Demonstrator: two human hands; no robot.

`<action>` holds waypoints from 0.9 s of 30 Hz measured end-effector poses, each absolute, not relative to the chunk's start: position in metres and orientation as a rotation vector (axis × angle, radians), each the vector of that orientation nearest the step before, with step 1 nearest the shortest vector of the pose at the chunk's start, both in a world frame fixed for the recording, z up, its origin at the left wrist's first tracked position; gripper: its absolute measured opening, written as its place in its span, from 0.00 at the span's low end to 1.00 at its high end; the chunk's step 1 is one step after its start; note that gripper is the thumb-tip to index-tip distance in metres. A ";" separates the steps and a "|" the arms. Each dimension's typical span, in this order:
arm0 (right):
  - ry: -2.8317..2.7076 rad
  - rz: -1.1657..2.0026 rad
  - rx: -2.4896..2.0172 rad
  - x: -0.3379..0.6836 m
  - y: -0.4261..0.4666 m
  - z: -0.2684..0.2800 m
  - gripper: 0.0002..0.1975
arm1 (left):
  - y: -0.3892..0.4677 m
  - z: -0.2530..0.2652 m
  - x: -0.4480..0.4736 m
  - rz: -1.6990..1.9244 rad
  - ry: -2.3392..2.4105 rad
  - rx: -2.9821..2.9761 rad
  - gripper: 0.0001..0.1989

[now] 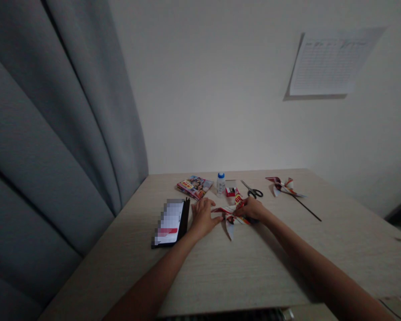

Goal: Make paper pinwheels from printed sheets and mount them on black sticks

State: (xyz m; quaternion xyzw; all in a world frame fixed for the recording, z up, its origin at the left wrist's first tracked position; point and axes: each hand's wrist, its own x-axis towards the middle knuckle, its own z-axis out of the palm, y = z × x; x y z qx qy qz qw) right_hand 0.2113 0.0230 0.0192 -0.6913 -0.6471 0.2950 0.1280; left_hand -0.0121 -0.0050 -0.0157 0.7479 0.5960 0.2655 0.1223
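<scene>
A folded paper pinwheel (230, 228) with red, white and orange print lies on the table in front of me. My right hand (253, 209) is closed on its right side, fingers pinched near the centre. To the left, my left hand (202, 217) has its thumb and fingers apart around the pinwheel's left blade; the thumb comes close to the paper, and I cannot tell whether it touches. Just behind the hands sit a small red box (231, 191) and a white glue bottle (220, 185) with a blue cap. Black-handled scissors (255, 193) lie behind my right hand.
A tablet or phone in a dark case (184, 220) lies left of my left hand. Colourful printed papers (194, 186) are stacked behind it. A second pinwheel (280, 186) on a dark stick (306, 208) rests at right. Wall behind, grey curtain (67, 133) at left.
</scene>
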 end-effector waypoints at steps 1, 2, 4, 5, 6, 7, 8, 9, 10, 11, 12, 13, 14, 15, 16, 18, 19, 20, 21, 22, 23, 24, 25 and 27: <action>-1.884 0.856 -2.001 0.212 0.023 0.018 0.14 | -0.005 -0.016 -0.012 0.774 1.740 2.181 0.24; -1.884 0.855 -1.989 0.213 0.024 0.017 0.14 | -0.005 -0.016 -0.012 0.772 1.741 2.179 0.24; -1.874 0.857 -1.973 0.214 0.025 0.014 0.13 | -0.005 -0.014 -0.012 0.768 1.741 2.181 0.24; -1.870 0.860 -1.965 0.215 0.026 0.013 0.13 | -0.005 -0.014 -0.012 0.769 1.741 2.184 0.24; -1.871 0.864 -1.960 0.215 0.026 0.012 0.13 | -0.006 -0.013 -0.012 0.771 1.742 2.185 0.24; -1.878 0.866 -1.958 0.216 0.027 0.011 0.13 | -0.007 -0.012 -0.012 0.774 1.743 2.186 0.24; -1.885 0.864 -1.960 0.216 0.027 0.011 0.13 | -0.007 -0.011 -0.011 0.778 1.743 2.189 0.24; -1.893 0.862 -1.959 0.216 0.027 0.010 0.13 | -0.008 -0.011 -0.012 0.783 1.744 2.192 0.24; -1.899 0.860 -1.954 0.216 0.026 0.010 0.13 | -0.008 -0.010 -0.012 0.788 1.743 2.197 0.24; -1.905 0.856 -1.947 0.217 0.026 0.010 0.13 | -0.008 -0.010 -0.012 0.797 1.743 2.201 0.24; -1.908 0.855 -1.936 0.217 0.025 0.009 0.13 | -0.008 -0.010 -0.012 0.803 1.743 2.204 0.24; -1.912 0.854 -1.923 0.217 0.025 0.009 0.13 | -0.008 -0.011 -0.012 0.811 1.745 2.205 0.24; -1.918 0.851 -1.909 0.217 0.024 0.008 0.13 | -0.008 -0.011 -0.012 0.819 1.745 2.207 0.24; -1.925 0.845 -1.894 0.218 0.024 0.007 0.13 | -0.008 -0.012 -0.013 0.826 1.744 2.210 0.25; -1.934 0.835 -1.879 0.218 0.023 0.006 0.13 | -0.008 -0.013 -0.013 0.832 1.741 2.214 0.26; -1.954 0.813 -1.835 0.219 0.023 0.004 0.12 | -0.009 -0.014 -0.013 0.856 1.728 2.227 0.27; -1.961 0.806 -1.812 0.219 0.023 0.003 0.12 | -0.009 -0.015 -0.013 0.874 1.719 2.231 0.27; -1.963 0.804 -1.794 0.220 0.023 0.003 0.12 | -0.009 -0.016 -0.013 0.894 1.710 2.232 0.27; -1.959 0.805 -1.775 0.220 0.023 0.003 0.12 | -0.009 -0.017 -0.013 0.916 1.699 2.230 0.28; -1.951 0.808 -1.757 0.221 0.023 0.003 0.12 | -0.009 -0.018 -0.014 0.938 1.688 2.223 0.29; -1.940 0.812 -1.737 0.221 0.023 0.003 0.12 | -0.009 -0.019 -0.014 0.956 1.677 2.211 0.30; -1.926 0.816 -1.714 0.221 0.022 0.003 0.12 | -0.009 -0.019 -0.014 0.971 1.669 2.196 0.31; -1.913 0.819 -1.689 0.222 0.021 0.002 0.13 | -0.008 -0.020 -0.015 0.983 1.662 2.178 0.31; -1.882 0.817 -1.648 0.221 0.020 0.002 0.13 | -0.007 -0.022 -0.016 0.999 1.653 2.145 0.32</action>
